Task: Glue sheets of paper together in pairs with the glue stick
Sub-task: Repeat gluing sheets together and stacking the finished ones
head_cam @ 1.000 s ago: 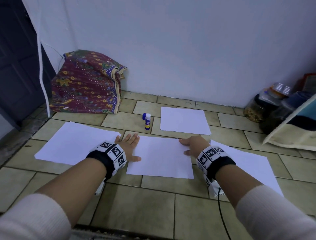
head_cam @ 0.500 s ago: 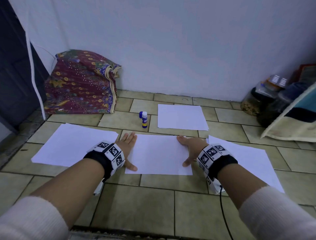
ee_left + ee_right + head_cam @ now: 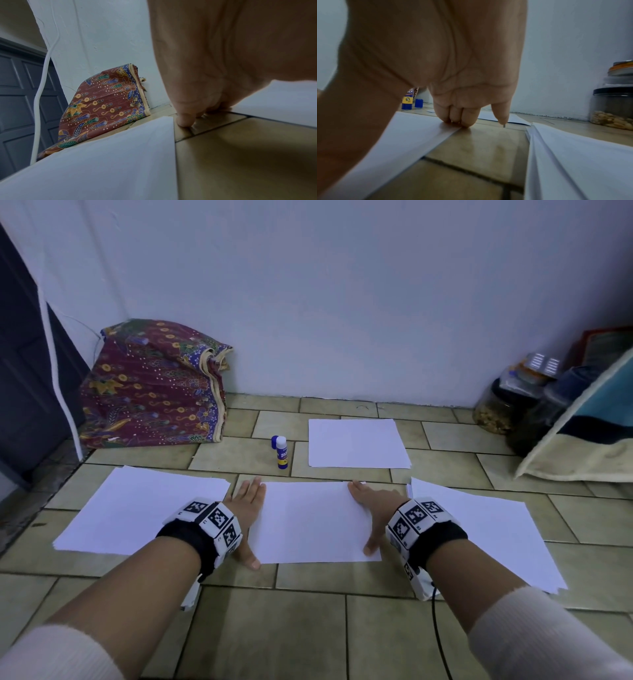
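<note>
A white paper sheet (image 3: 313,522) lies on the tiled floor in front of me. My left hand (image 3: 247,515) lies flat along its left edge, fingers straight, thumb at the near corner. My right hand (image 3: 371,508) presses flat on its right edge; in the right wrist view its fingertips (image 3: 464,121) rest on the sheet (image 3: 406,135). Beyond the sheet stands a glue stick (image 3: 282,453) with its blue cap (image 3: 274,442) off beside it. More paper lies around: a stack at left (image 3: 137,508), one at right (image 3: 486,529), sheets at the back (image 3: 356,444).
A folded patterned cloth (image 3: 154,385) leans in the back left corner by a dark door (image 3: 27,364). Jars (image 3: 503,405) and a cushion (image 3: 582,433) stand at the back right. A cable (image 3: 438,635) hangs from my right wrist.
Both hands have slid outward and toward me along the middle sheet's side edges, with the thumbs spreading toward the near corners. The view has shifted slightly.
</note>
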### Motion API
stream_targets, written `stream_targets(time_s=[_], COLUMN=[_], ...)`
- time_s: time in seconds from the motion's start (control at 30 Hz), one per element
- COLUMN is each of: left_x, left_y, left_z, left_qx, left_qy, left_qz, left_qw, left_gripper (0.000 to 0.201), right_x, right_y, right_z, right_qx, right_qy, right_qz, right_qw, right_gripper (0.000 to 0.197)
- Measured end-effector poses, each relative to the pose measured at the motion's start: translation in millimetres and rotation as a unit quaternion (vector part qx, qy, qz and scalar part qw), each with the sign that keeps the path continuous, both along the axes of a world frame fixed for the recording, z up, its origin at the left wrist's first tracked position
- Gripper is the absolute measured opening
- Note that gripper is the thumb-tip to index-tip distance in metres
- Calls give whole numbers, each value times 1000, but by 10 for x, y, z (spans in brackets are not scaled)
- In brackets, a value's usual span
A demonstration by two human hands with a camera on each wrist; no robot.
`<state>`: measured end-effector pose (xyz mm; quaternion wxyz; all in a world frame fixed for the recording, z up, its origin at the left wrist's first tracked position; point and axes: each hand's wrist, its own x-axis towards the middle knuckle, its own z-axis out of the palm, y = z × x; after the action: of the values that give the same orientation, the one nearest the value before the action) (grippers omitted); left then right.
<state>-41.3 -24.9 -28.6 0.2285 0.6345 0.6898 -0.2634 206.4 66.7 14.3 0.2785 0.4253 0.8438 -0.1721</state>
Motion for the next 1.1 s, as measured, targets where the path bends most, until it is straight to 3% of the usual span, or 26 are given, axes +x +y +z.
stream_targets(time_s=[0.6, 0.93, 1.1], left_x=[2, -10, -6], left_y=[-13, -4, -21], left_z=[25, 20, 14], left_qx=[19, 12, 19], left_qy=[-17, -28, -27], left_qz=[22, 25, 24], left_qw=[999, 999, 999], left_gripper=[153, 154, 154], right_x=[-112, 0, 40], right_y=[-23, -63, -124], right_z=[-65, 9, 2], right_qx=[23, 18, 11], right_qy=[-17, 38, 82], right_qz=[-21, -30, -28], right_qw=[999, 999, 996], right_gripper=[126, 150, 144])
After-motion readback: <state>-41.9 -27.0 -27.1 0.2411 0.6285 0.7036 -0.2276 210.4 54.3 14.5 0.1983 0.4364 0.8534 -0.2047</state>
